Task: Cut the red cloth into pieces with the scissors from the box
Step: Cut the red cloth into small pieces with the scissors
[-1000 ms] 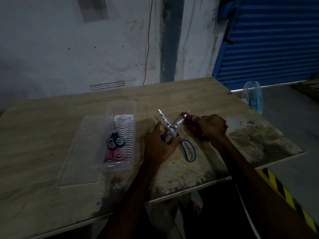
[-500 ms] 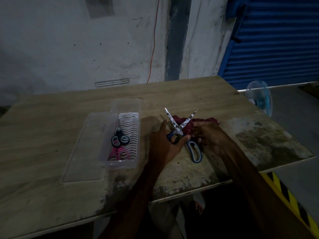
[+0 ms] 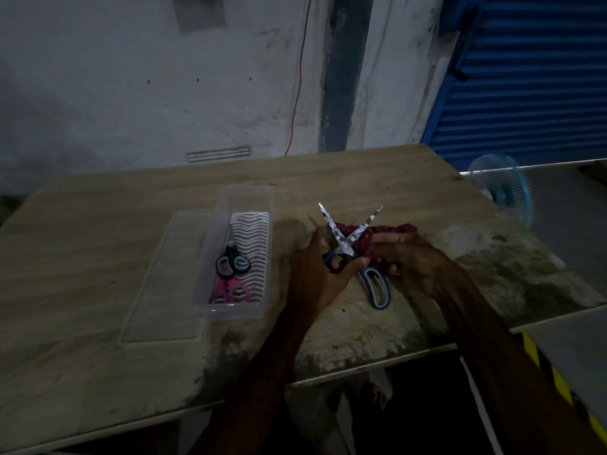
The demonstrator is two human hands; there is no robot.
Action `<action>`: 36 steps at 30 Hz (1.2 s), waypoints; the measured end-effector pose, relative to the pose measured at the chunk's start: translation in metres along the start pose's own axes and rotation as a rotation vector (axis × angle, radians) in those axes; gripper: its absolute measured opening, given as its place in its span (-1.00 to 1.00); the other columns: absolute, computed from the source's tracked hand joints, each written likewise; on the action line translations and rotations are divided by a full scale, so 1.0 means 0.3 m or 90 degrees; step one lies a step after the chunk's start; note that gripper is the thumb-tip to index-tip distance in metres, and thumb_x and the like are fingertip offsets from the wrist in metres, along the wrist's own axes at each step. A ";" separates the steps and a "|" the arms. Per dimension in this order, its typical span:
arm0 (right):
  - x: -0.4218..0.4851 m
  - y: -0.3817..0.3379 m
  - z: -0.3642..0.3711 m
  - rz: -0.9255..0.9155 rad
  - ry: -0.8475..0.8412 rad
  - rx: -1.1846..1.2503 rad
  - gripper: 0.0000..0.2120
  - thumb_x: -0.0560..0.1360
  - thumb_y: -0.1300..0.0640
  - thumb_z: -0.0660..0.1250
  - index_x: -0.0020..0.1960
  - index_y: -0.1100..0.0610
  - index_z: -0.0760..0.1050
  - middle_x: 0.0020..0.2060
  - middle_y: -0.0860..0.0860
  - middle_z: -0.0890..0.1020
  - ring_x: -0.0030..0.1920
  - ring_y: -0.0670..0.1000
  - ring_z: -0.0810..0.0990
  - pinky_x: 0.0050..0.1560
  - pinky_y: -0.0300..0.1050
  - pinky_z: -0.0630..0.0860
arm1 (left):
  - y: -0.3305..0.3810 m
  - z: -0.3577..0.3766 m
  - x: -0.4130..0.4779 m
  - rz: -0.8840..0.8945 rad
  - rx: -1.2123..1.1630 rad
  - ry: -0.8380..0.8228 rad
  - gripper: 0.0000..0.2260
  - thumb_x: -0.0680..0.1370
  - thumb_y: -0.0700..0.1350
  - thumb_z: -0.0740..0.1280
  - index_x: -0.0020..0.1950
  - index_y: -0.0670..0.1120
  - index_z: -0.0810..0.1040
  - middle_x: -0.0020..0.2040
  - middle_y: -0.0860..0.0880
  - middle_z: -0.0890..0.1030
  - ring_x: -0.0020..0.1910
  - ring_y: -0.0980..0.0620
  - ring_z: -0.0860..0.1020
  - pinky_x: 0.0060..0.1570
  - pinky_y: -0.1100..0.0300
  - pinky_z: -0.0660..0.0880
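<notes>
From the head camera, a worn wooden table [image 3: 98,257] fills the middle of the scene, its near edge stained and flaking. On its left part stands a clear plastic box [image 3: 237,311] with a white wavy-ribbed liner [image 3: 254,239] on its floor. Inside the box lie black-handled scissors [image 3: 232,263] and, nearer, pink-handled scissors [image 3: 232,289]. The box's clear lid [image 3: 164,290] lies flat on the table, touching the box's left side. Beyond the table's far right corner stands a small blue fan [image 3: 507,188]. Behind that is a blue roller shutter [image 3: 532,77], and a thin red wire [image 3: 297,77] hangs down the grey wall. Yellow-and-black striped tape [image 3: 542,362] marks the floor at near right.

Just right of the box, the left hand [image 3: 320,267] grips one blue handle loop of the patterned scissors [image 3: 346,239]. Their blades stand spread wide in an X, tips pointing away. The other handle loop sticks out free toward the near right, between the two hands. The red cloth [image 3: 392,232] is bunched on the table right behind the crossing blades, touching them. The right hand [image 3: 414,261] holds the cloth's near edge with curled fingers and covers part of it. The two hands lie close together, with the scissors between them.
</notes>
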State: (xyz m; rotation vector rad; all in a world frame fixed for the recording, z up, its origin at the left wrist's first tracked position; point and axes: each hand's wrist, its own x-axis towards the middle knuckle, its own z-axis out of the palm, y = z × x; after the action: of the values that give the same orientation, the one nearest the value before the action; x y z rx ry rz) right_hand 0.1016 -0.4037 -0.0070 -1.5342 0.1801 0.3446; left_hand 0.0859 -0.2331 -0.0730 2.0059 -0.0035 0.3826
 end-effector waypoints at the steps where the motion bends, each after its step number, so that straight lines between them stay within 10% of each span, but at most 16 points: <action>1: 0.001 -0.002 -0.002 0.004 -0.006 -0.018 -0.78 0.55 0.35 0.34 0.17 0.30 0.63 -0.16 0.18 0.71 -0.31 0.00 0.60 -0.43 -0.29 0.47 | 0.000 0.000 -0.001 0.003 -0.001 -0.003 -0.26 0.33 0.26 0.57 0.39 -0.02 0.44 -0.12 0.06 0.67 -0.24 0.18 0.62 -0.15 0.10 0.65; 5: 0.002 -0.009 0.005 -0.019 0.003 -0.060 -0.77 0.53 0.37 0.36 0.17 0.37 0.61 -0.17 0.23 0.68 -0.25 0.10 0.57 -0.24 -0.15 0.42 | 0.006 0.000 0.002 -0.002 -0.035 -0.034 -0.14 0.36 0.17 0.58 0.55 -0.05 0.30 0.15 0.19 0.51 0.06 0.25 0.54 0.10 0.23 0.54; 11: 0.015 0.012 0.026 -0.045 0.020 -0.064 -0.81 0.53 0.35 0.38 0.12 0.36 0.63 -0.12 0.26 0.70 -0.29 0.02 0.68 -0.29 -0.19 0.60 | 0.012 -0.007 -0.005 -0.024 -0.040 -0.052 -0.20 0.37 0.14 0.60 0.51 -0.01 0.33 -0.06 0.25 0.56 -0.10 0.43 0.52 -0.10 0.55 0.40; 15: 0.011 0.032 0.061 -0.102 0.036 -0.078 -0.90 0.54 0.36 0.37 -0.06 0.25 0.66 -0.34 0.04 0.72 -0.36 -0.07 0.68 -0.35 -0.28 0.59 | 0.014 -0.007 -0.010 -0.034 -0.048 -0.058 -0.01 0.35 0.24 0.57 0.62 0.00 0.14 0.25 0.07 0.61 0.24 0.10 0.56 0.25 0.12 0.50; 19: 0.011 0.055 0.106 -0.145 0.068 -0.046 -0.89 0.51 0.30 0.43 -0.03 0.35 0.69 -0.12 0.33 0.71 -0.13 0.23 0.67 0.02 0.13 0.61 | 0.004 0.001 -0.011 -0.026 -0.028 -0.047 0.07 0.35 0.25 0.56 0.65 -0.04 0.00 0.32 -0.22 0.58 0.32 -0.18 0.54 0.32 -0.14 0.46; 29: 0.024 0.098 0.188 -0.155 0.151 0.188 -0.85 0.43 0.33 0.40 -0.16 0.46 0.60 -0.25 0.42 0.62 -0.29 0.22 0.59 -0.17 0.09 0.52 | 0.007 -0.011 0.000 0.033 -0.054 -0.046 0.02 0.32 0.38 0.43 0.63 -0.01 0.10 0.26 0.09 0.65 0.16 0.26 0.58 0.17 0.22 0.53; 36: 0.034 0.098 0.174 -0.168 0.177 0.190 -0.87 0.50 0.39 0.33 -0.16 0.45 0.60 -0.40 0.24 0.64 -0.51 0.07 0.56 -0.37 -0.15 0.54 | -0.004 0.006 -0.002 -0.006 -0.038 -0.062 0.06 0.34 0.41 0.44 0.65 0.04 -0.02 0.41 0.02 0.55 0.36 0.11 0.53 0.36 0.07 0.48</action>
State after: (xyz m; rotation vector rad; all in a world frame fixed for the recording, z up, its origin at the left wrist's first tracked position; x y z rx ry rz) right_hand 0.0962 -0.3507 -0.0361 -1.2849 0.2317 -0.1039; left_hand 0.0861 -0.2341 -0.0749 1.9632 -0.0652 0.2754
